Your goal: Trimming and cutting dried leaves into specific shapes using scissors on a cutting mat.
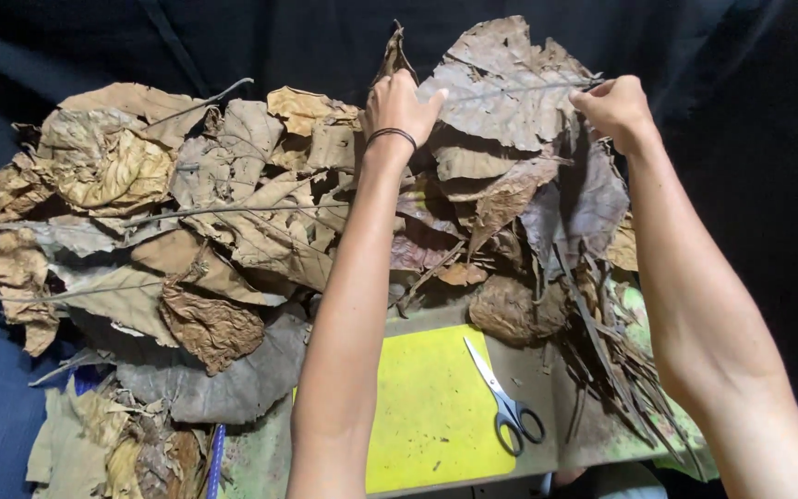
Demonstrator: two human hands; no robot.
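Both arms were stretched out over the heap. The left hand point(401, 103), a dark band at its wrist, was closed on the left edge of a big dry leaf point(501, 88) at the far end of the pile. The right hand point(613, 106) pinched the other end, fingers shut around the pale midrib where it ran out past the blade. Both grips were tight and narrow, nothing else in either. The leaf was held between the two hands, apparently lifted a little off the pile, though the view did not settle that. It was grey-brown, broad, ragged and notched along its top edge, with one pale rib running straight across it from hand to hand.

Under it lay the leaf pile point(187, 212): brown, tan and yellowish leaves, curled and crumpled, spread wide to the left, with thin bare stems lying across them. A bundle of stripped ribs point(616, 360) lay just inside the right forearm.

Nearer the body sat a bright yellow mat point(427, 407), flat and rectangular, between the two forearms on the desk point(570, 434). Grey-handled scissors point(502, 399) lay at its right edge, blades shut, pointing away. Dark cloth point(759, 166) covered the background. No package or label showed anywhere.
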